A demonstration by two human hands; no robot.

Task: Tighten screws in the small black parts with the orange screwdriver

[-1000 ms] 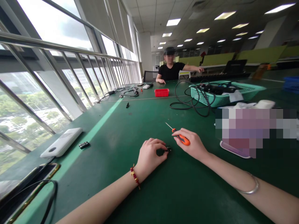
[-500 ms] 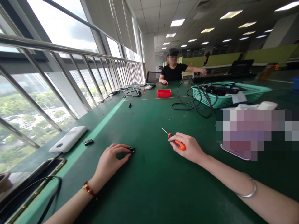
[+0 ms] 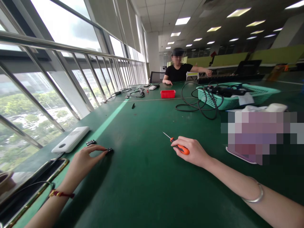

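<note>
Between the thumb and fingertips of my left hand [image 3: 86,161] is a small black part [image 3: 109,150], held at or just above the green table [image 3: 142,177]; its exact kind is too small to make out. A similar dark piece [image 3: 91,142] lies right behind those fingers, partly covered by them. My right hand [image 3: 193,151] is closed round the orange and black handle of a screwdriver [image 3: 182,149]. Its thin metal shaft points up and to the left, away from me.
On the left are a white power bank [image 3: 71,139] and a dark gold-edged tray [image 3: 33,190]. A red box [image 3: 167,94] stands farther back, near a seated person [image 3: 178,71]. A teal basket [image 3: 261,98] with cables is at right. Another small black piece [image 3: 133,105] lies mid-table.
My left hand has moved left with the small black part, close to the similar dark piece. My right hand and the screwdriver have stayed nearly in place.
</note>
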